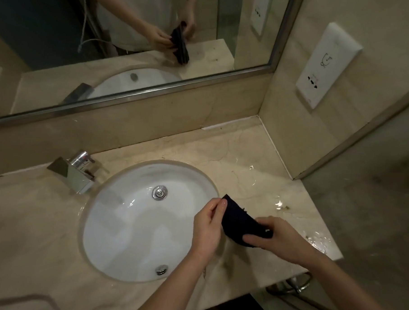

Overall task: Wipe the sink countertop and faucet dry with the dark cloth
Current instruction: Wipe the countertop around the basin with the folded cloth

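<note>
A dark cloth [239, 221] hangs between both my hands just right of the white oval sink [122, 231]. My left hand [208, 227] pinches its upper corner by the basin's right rim. My right hand [277, 238] grips its lower end over the beige marble countertop [245, 153]. Water glistens on the countertop to the right of my hands. The chrome faucet [76, 171] stands at the sink's back left, away from both hands.
A mirror [123, 41] runs along the back wall and reflects my hands with the cloth. A white socket plate [326, 65] is on the right wall. The countertop ends at a right edge near a concrete floor [376, 206]. A metal towel ring [296, 284] hangs below the front edge.
</note>
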A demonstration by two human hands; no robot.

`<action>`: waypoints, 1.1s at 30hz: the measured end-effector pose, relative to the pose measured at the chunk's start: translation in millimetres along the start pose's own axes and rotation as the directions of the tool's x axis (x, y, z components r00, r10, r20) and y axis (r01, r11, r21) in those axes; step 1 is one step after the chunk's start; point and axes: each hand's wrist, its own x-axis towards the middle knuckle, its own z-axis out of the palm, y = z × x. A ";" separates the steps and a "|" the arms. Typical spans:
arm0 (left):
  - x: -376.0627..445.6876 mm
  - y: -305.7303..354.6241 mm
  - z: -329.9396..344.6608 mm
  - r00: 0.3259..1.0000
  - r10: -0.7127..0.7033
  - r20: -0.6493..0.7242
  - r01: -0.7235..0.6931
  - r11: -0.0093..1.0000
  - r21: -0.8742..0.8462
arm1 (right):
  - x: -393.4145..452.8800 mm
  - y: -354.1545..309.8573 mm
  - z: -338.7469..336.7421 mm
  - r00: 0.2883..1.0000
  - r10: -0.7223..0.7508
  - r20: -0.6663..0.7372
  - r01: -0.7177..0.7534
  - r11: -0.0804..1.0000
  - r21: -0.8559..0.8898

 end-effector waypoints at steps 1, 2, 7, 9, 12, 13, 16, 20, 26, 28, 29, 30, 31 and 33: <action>-1.1 0.4 2.6 0.999 0.030 0.012 -0.031 0.996 0.085 | -4.6 6.8 -1.9 0.998 -0.039 -0.047 0.036 0.998 -0.060; -2.6 1.0 5.7 0.998 0.053 0.031 -0.058 0.984 0.168 | -9.9 12.5 -5.6 0.993 -0.053 -0.110 0.050 0.998 -0.033; -10.3 4.9 32.7 0.985 -0.026 0.168 -0.001 0.987 0.158 | -34.4 18.1 -19.2 0.982 -0.011 -0.188 0.062 0.961 0.270; -9.5 1.1 44.0 0.966 -0.119 0.230 0.101 0.991 0.088 | -40.1 29.2 -25.3 0.965 0.007 -0.261 0.037 0.986 0.162; -10.4 -13.4 60.8 0.906 -0.236 0.352 0.214 0.972 0.099 | -47.7 48.7 -46.2 0.934 -0.103 -0.341 0.022 0.972 -0.233; -11.1 -19.1 67.1 0.889 -0.248 0.385 0.215 0.968 0.127 | -50.5 53.4 -55.2 0.942 -0.093 -0.323 0.010 0.968 -0.250; -13.6 -29.7 88.4 0.880 -0.261 0.398 0.225 0.965 0.137 | -51.3 58.8 -82.8 0.983 0.049 -0.175 -0.085 0.976 -0.200; -8.1 -47.8 116.6 0.923 -0.260 0.282 0.245 0.965 0.089 | -18.5 78.3 -118.3 0.977 0.110 -0.184 -0.185 0.866 -0.464; -1.9 -63.6 126.2 0.969 -0.233 0.076 0.208 0.945 0.254 | 25.3 136.8 -90.7 0.902 -0.271 -0.336 -0.083 0.655 -0.751; -8.3 -62.9 118.7 0.981 -0.184 0.063 0.158 0.943 0.294 | 16.9 159.3 -68.2 0.918 -0.319 -0.236 0.018 0.627 -0.779; -12.6 -63.7 113.9 0.983 -0.168 0.074 0.138 0.941 0.308 | 13.5 169.1 -61.7 0.930 -0.314 -0.189 0.043 0.606 -0.794; -17.6 -65.2 108.4 0.983 -0.158 0.098 0.118 0.937 0.330 | 12.1 177.8 -59.6 0.941 -0.299 -0.159 0.049 0.586 -0.809; -23.5 -65.7 102.4 0.981 -0.148 0.123 0.096 0.931 0.351 | 13.8 183.8 -60.2 0.945 -0.289 -0.155 0.039 0.569 -0.821; -35.8 -67.6 89.5 0.976 -0.151 0.156 0.085 0.926 0.367 | 25.2 185.1 -63.2 0.942 -0.265 -0.207 -0.024 0.561 -0.828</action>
